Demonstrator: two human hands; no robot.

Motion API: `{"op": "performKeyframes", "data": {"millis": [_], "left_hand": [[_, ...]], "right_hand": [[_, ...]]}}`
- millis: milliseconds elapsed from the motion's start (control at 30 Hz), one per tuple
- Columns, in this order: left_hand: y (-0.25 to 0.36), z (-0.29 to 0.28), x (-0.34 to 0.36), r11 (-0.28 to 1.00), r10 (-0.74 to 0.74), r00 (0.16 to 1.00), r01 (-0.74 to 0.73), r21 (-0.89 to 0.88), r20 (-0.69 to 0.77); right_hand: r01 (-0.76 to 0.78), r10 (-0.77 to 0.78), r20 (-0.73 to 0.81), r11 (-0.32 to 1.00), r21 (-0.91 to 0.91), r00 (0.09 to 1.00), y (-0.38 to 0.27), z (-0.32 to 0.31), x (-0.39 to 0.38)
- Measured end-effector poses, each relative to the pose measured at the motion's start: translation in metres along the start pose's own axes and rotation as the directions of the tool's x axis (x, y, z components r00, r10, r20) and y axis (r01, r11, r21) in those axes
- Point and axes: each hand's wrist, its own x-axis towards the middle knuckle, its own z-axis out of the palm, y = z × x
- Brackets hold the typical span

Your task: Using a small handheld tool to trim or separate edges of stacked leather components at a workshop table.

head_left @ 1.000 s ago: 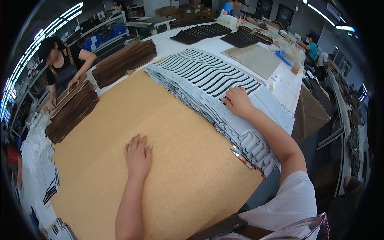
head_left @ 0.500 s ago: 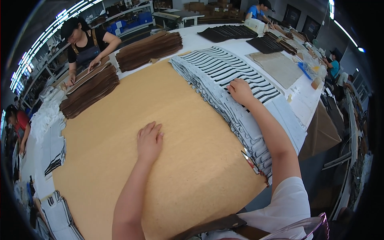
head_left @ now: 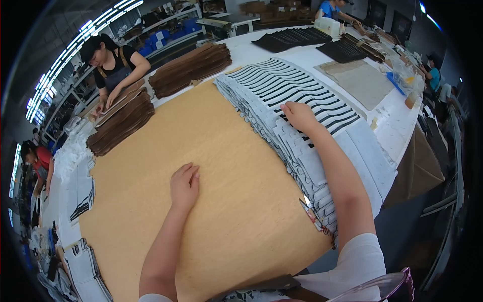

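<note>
A fanned stack of light-blue cut pieces with black stripes (head_left: 292, 88) overlaps the right side of a large tan sheet (head_left: 231, 201). My right hand (head_left: 300, 118) is on the left part of this stack, its fingers curled and pinched at the edge of a light-blue cut piece; the fingertips are partly hidden. Left of the stack, my left hand (head_left: 184, 186) rests on the tan sheet, holding nothing, with its fingers loosely bent and laid down. A pair of small scissors (head_left: 313, 216) lies by the stack's near end.
Brown stacks (head_left: 188, 68) lie at the far left, where a person in an apron (head_left: 118, 65) works. Black pieces (head_left: 292, 38) and a grey-beige sheet (head_left: 354, 80) lie beyond the striped stack. More light-blue pieces (head_left: 85, 272) sit along the left edge, near white scraps (head_left: 73, 151).
My left hand has shifted slightly down and left on the sheet, its fingers drawn closer together. My right hand stays at the stack, its fingers more curled. The view has turned slightly.
</note>
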Motion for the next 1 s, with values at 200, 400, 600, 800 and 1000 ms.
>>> {"op": "performKeyframes", "data": {"millis": [200,400,600,800,1000], "left_hand": [[0.039,0.038,0.056,0.741,-0.171,0.985,0.128,-0.659,-0.001],[0.125,0.064,0.154,0.625,-0.087,0.982,0.185,-0.759,0.168],[0.115,0.108,0.218,0.377,-0.271,0.942,0.292,-0.879,0.196],[0.109,0.131,0.247,0.678,-0.234,0.964,0.258,-0.688,0.13],[0.118,0.122,0.252,0.779,-0.161,0.981,0.194,-0.597,0.109]], "right_hand": [[-0.04,0.04,-0.007,0.998,-0.04,0.999,-0.019,0.001,-0.001],[-0.009,0.035,0.14,0.983,-0.182,0.99,-0.011,0.003,0.003],[0.002,0.021,0.138,0.987,-0.163,0.99,-0.023,0.004,0.005],[0.006,0.018,0.155,0.988,-0.154,0.988,-0.019,0.002,0.004],[0.01,0.016,0.143,0.985,-0.174,0.99,-0.019,0.005,0.003]]}}
